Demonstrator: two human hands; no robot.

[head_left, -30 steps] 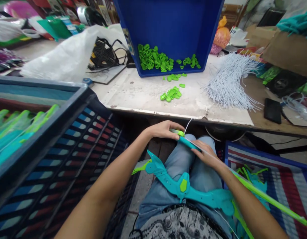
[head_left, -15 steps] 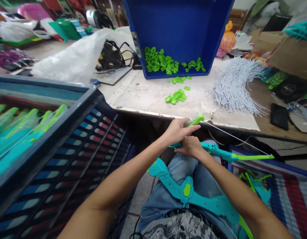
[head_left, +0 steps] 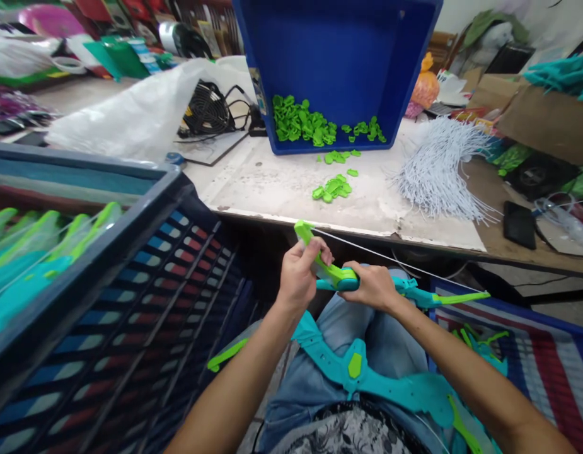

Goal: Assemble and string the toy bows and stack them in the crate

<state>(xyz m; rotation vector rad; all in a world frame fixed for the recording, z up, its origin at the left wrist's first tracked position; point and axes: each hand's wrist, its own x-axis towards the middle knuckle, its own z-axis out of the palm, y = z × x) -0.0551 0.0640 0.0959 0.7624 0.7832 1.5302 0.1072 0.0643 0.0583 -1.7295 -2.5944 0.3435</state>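
A turquoise-and-green toy bow (head_left: 421, 295) is held in both hands above my lap. My left hand (head_left: 298, 271) is closed round its green limb, whose tip sticks up past the fingers. My right hand (head_left: 372, 287) wraps the turquoise body beside the round joint where that limb meets it. A white string (head_left: 390, 255) runs from the upright tip to the green tip at the far right. Across my thighs lies a second toy bow (head_left: 331, 359) with a green plate at its middle; my forearms cover parts of it.
A blue bin (head_left: 338, 69) with small green parts lies tipped on the table (head_left: 272, 189); more green pieces (head_left: 333, 188) lie before it. White strings (head_left: 445, 170) are heaped at right. A dark crate (head_left: 173, 183) with bows stands left, another lined crate (head_left: 551, 353) right.
My left hand has moved left and down, swinging the green limb from pointing right to standing up leftward. The string now stretches longer across. My right hand stays on the body, slightly shifted.
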